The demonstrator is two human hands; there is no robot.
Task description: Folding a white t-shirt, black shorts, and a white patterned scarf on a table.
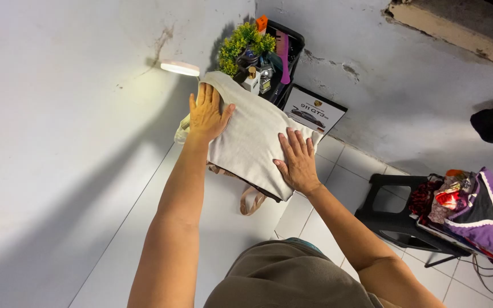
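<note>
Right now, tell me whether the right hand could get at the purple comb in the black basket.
Probably yes. The right hand lies flat on the beige cloth, holding nothing, and the purple comb sticks up from the black basket just beyond, nothing between them.

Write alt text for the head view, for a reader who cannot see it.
A person presses both hands flat on a folded beige cloth lying on a white table, left hand at its far end, right hand at its near edge. Behind the cloth stand a small green plant and a purple comb in a black basket; a black stool on the right holds colourful clothes.
</note>
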